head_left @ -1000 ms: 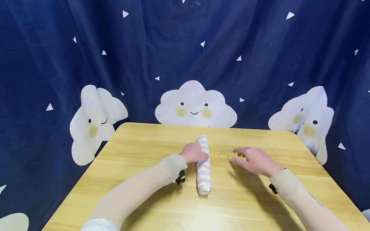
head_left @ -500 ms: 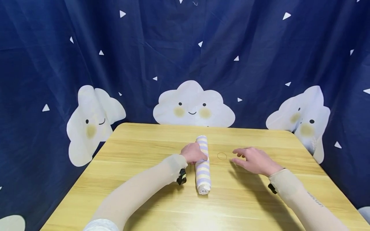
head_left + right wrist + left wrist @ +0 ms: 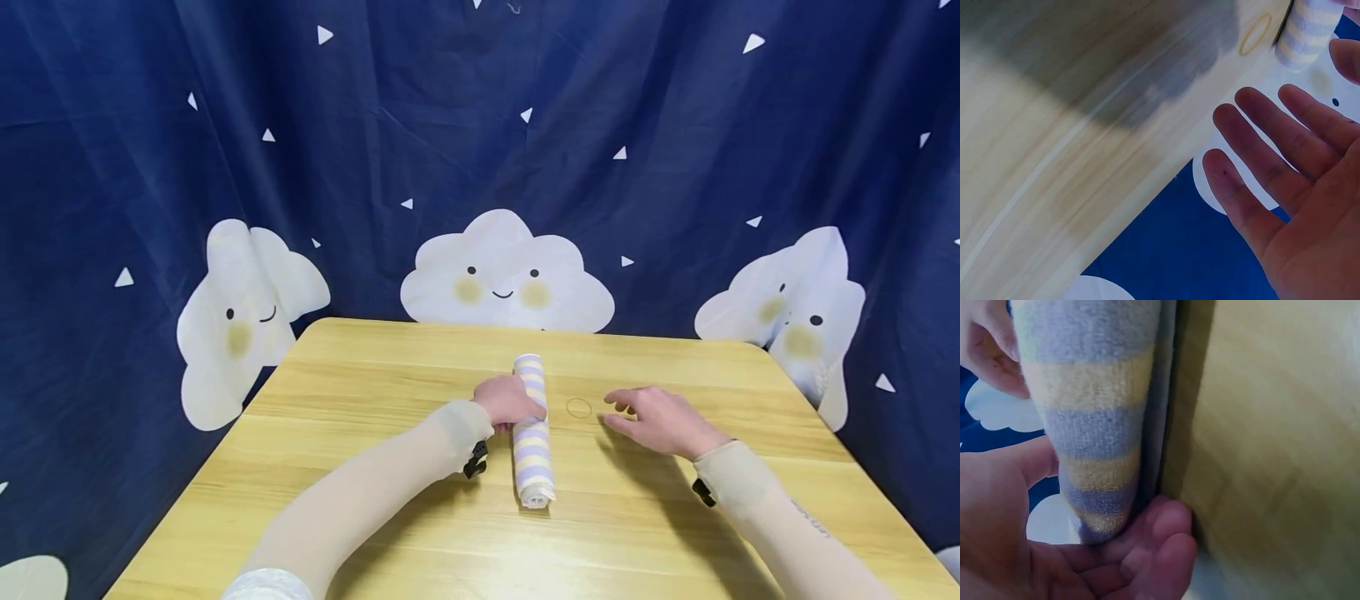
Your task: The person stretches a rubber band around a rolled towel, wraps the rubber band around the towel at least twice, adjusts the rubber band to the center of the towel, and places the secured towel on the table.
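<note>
A rolled-up towel (image 3: 533, 454) with lilac and cream stripes lies lengthwise on the wooden table, its near end showing the coiled layers. My left hand (image 3: 508, 399) grips the roll around its middle, thumb over the top. From the left wrist view, the fingers (image 3: 1172, 562) curl beneath the striped towel (image 3: 1100, 381). To the right of the roll lies a thin yellowish rubber band (image 3: 589, 407), flat on the wood. Just right of the band my right hand (image 3: 660, 419) hovers, holding nothing; its fingers (image 3: 1266, 150) are spread and relaxed in the right wrist view.
The light wooden table (image 3: 360, 367) has rounded far corners. Behind it and at both sides hangs a dark blue curtain (image 3: 465, 100) printed with white clouds and small triangles. Dark straps (image 3: 477, 460) sit on both wrists over pale sleeves.
My left hand and the towel roll have shifted slightly to the right, a little closer to the rubber band. The right hand has stayed almost where it was.
</note>
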Motion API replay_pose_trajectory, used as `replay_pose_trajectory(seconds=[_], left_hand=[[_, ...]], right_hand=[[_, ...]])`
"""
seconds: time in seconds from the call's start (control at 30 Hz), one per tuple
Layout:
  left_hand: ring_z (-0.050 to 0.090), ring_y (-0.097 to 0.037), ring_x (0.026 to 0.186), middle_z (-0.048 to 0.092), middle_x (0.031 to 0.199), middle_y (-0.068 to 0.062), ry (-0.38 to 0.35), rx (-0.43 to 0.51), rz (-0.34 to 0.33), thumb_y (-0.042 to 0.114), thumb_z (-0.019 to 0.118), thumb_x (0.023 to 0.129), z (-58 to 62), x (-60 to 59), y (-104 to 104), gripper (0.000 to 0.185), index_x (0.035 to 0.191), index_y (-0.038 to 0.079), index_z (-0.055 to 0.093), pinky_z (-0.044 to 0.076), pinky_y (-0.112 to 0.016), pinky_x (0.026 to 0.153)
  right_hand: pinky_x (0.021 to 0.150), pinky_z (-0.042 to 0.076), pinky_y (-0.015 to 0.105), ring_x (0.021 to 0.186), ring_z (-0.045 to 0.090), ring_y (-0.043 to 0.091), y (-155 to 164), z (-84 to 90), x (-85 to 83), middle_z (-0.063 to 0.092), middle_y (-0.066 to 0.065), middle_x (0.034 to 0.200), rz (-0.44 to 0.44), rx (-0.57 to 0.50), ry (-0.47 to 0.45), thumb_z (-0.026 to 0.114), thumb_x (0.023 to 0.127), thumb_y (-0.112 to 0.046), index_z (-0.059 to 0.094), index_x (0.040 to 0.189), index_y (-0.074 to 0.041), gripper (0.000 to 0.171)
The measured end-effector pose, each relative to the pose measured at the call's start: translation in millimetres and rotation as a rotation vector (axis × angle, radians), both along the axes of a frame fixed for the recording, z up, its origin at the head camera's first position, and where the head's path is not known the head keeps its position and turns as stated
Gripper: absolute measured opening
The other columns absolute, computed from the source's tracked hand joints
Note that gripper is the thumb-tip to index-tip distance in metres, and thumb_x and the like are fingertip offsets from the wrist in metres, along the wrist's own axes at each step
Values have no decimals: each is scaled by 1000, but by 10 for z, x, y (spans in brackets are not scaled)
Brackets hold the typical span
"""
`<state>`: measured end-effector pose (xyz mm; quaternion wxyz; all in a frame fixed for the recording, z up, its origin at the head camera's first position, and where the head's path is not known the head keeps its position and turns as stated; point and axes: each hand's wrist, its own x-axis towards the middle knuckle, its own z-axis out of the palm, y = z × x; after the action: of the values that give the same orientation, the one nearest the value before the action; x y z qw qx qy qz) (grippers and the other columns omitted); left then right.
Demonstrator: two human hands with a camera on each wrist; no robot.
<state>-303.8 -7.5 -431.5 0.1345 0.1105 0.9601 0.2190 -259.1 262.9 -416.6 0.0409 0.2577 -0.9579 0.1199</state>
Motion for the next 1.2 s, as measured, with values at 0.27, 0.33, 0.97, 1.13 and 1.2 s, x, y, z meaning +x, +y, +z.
replay_pose_trajectory(seconds=[0.27,0.33,0.97,1.13,1.2], left_hand=[[57,-15,42,63,61,-2,23,-38,7,45,74,81,3,53,53,34,81,11,65,43,-28,39],[58,-16,43,63,64,-1,36,-33,4,42,75,81,9,65,68,32,82,11,64,44,-28,40],[57,-15,63,61,75,2,185,-154,-52,33,79,78,48,151,253,23,81,15,65,45,-31,51],[56,-15,64,60,76,4,140,-97,-23,30,81,75,8,106,212,24,81,17,63,44,-32,55],[58,-15,64,62,77,3,106,-49,-9,30,82,74,8,97,181,25,84,16,63,45,-33,57]], right_hand=[[81,56,46,92,71,22,-33,-100,-77,75,3,98,-4,-11,-25,67,95,-31,71,118,-9,33],[80,56,46,91,71,21,-40,-123,-106,74,1,97,-3,-13,-33,67,94,-29,71,117,-9,31],[77,56,41,84,68,13,-104,-205,-357,73,-3,91,-39,-25,-95,71,91,-24,71,116,-6,32],[79,56,42,85,67,12,-126,-193,-366,73,-3,92,-49,-15,-97,72,91,-27,72,116,-7,32],[80,56,43,85,68,13,-137,-193,-370,73,-3,92,-51,-15,-94,72,91,-27,72,116,-7,32]])
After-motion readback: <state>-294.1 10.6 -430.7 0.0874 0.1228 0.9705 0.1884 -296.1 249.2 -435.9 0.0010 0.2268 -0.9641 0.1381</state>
